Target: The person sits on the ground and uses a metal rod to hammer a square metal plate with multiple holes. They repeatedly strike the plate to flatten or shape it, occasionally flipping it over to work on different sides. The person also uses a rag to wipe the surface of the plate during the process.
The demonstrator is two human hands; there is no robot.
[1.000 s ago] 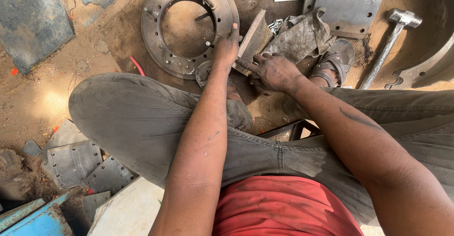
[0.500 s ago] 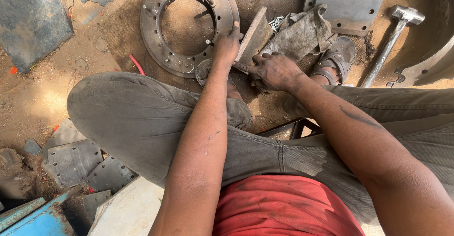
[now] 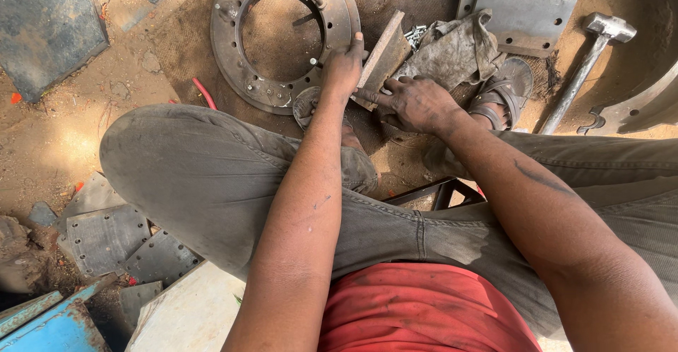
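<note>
left hand: gripped the upper left edge of a flat brown rectangular metal plate, fingers curled over it, thumb up.
right hand: closed around the plate's lower end, index finger stretched along it; whatever else it pinched, cannot tell.
plate: stood tilted on edge on the dirt floor, between the two hands, just right of the ring.
ring: large rusty round steel disc with bolt holes, lay flat on the floor, upper middle; its open centre held only dirt.
rag: crumpled grey cloth, touching the plate's right side.
hammer: grey steel-headed hammer, lay on the floor near the upper right edge, well apart from the hands.
drilled sheet: grey rectangular steel plate with holes, top edge, behind the rag.
scrap: flat grey perforated lining pieces, lower left, beside the knee.
sandal: worn sandal, just right of the right hand.
</note>
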